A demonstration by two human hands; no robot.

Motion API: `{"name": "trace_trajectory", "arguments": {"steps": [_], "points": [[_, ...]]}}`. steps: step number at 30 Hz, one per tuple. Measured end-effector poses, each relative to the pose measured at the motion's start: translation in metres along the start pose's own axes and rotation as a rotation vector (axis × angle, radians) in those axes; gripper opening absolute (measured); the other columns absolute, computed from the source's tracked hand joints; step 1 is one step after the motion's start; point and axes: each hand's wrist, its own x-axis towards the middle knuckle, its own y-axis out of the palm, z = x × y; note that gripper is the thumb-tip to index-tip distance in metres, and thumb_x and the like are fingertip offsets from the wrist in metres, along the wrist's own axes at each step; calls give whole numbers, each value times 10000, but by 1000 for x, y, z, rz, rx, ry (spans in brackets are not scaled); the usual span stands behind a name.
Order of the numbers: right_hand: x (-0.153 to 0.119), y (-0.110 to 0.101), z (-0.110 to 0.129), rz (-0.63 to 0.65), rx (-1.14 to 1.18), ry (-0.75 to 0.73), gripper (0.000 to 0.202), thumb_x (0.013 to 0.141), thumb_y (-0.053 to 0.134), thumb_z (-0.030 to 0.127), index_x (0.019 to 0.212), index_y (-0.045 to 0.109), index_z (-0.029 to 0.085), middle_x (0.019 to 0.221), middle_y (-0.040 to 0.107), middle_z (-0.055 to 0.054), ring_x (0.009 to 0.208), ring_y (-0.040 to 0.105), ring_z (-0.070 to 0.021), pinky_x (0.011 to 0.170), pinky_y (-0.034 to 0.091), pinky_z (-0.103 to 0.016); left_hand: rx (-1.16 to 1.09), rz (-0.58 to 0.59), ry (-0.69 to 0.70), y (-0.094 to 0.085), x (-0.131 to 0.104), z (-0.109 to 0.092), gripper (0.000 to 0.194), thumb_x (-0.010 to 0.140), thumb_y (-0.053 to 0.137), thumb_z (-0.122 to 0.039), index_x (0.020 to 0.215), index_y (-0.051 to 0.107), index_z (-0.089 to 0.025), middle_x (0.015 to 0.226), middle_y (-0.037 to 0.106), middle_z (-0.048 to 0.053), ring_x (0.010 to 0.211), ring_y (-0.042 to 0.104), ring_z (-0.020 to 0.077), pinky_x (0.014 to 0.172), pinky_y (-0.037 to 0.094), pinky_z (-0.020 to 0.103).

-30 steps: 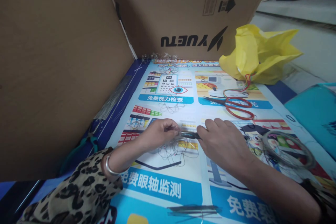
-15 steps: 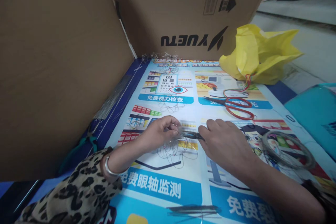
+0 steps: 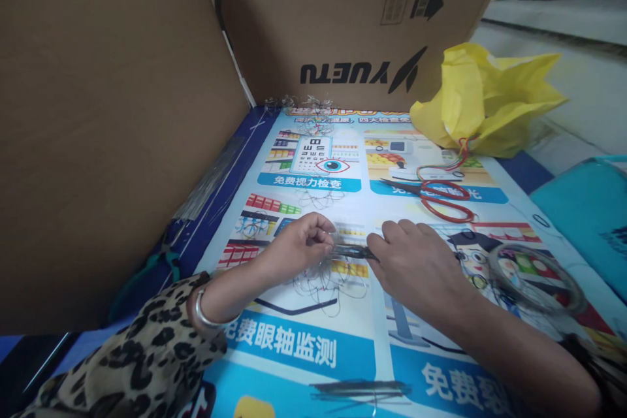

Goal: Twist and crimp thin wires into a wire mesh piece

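Note:
My right hand is wrapped round a dark pair of pliers, whose narrow jaws point left. The handles are hidden inside the fist. Directly at the jaw tips, my left hand pinches thin wire with thumb and forefinger; the exact grip point is too small to make out. Below the fingers, a looped thin wire piece spreads over the printed poster. More looped wire shapes lie farther back in a column.
Red-handled scissors and a yellow crumpled bag lie at right. Near them are a wire coil and a teal pouch. Cut wires lie in front. Teal-handled pliers sit left, beside cardboard walls.
Both hands stay nearly in place, with the right hand and its pliers shifted very slightly left. The rest of the scene looks the same.

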Motion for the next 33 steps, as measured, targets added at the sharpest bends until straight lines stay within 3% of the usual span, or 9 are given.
{"name": "trace_trajectory", "arguments": {"steps": [10,22,33], "points": [[2,2,-1,15,28,-22,78,774,533,243,726,588,214,711,562,-43,676,450,-186,587,151,-304,-57,7,-67,-1,-3,-7,158,700,564,-122,834,492,-161,771,581,-9,625,515,77,584,388,202],[1,1,-1,-60,-24,-47,71,754,552,194,693,582,214,667,543,-38,646,421,-181,575,126,-310,-79,40,-56,-3,-3,-1,151,703,577,-138,824,490,-163,765,582,-5,624,514,77,592,397,212],[-1,2,0,-135,-28,-59,113,752,513,156,675,580,204,656,530,-42,645,384,-169,578,134,-310,-112,50,-98,-3,-6,-13,135,682,580,-111,780,496,-152,751,582,-9,632,516,75,602,391,213]]}}
